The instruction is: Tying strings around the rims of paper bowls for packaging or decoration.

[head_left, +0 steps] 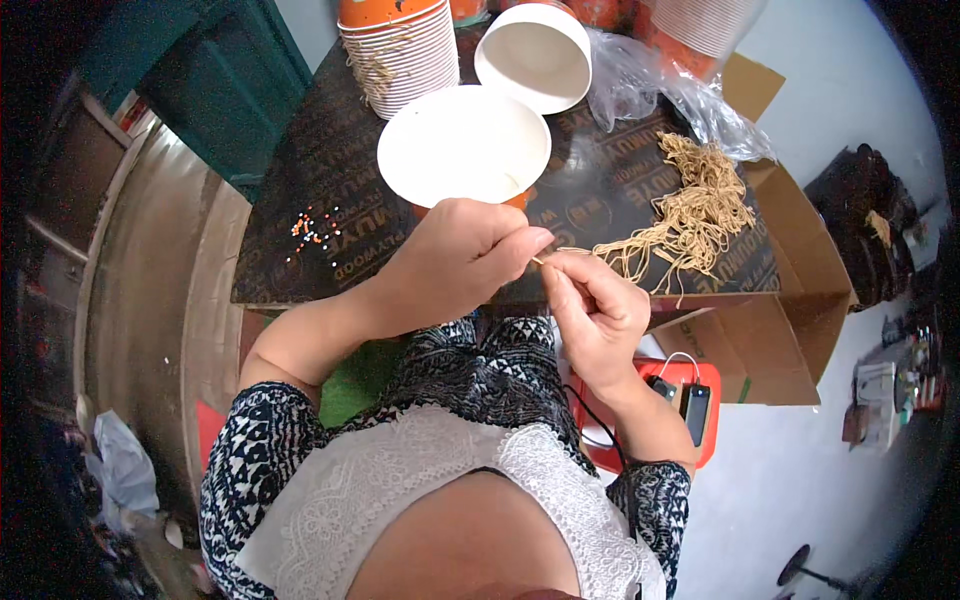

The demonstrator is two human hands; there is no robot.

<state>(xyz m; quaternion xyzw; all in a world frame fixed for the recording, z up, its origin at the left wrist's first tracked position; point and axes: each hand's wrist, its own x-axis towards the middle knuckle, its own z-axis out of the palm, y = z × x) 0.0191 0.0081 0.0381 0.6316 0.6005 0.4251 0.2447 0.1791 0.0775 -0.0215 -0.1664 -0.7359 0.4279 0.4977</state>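
Observation:
My left hand (pixel 452 258) and my right hand (pixel 594 310) meet over the near edge of a dark board (pixel 330 180), their fingertips pinched together on one thin tan string (pixel 560 252). That string runs right to a tangled pile of tan strings (pixel 695 215) lying on the board. Just beyond my left hand sits a white paper cup (pixel 463 145) with an orange outside, mouth toward me. A second white cup (pixel 533 55) lies behind it.
A stack of orange-and-white paper cups (pixel 400 50) stands at the back left, with a clear plastic bag (pixel 660 90) to the right. Small coloured beads (pixel 315 228) lie on the board's left. A brown cardboard box (pixel 790 290) and a red stool (pixel 690 400) are at right.

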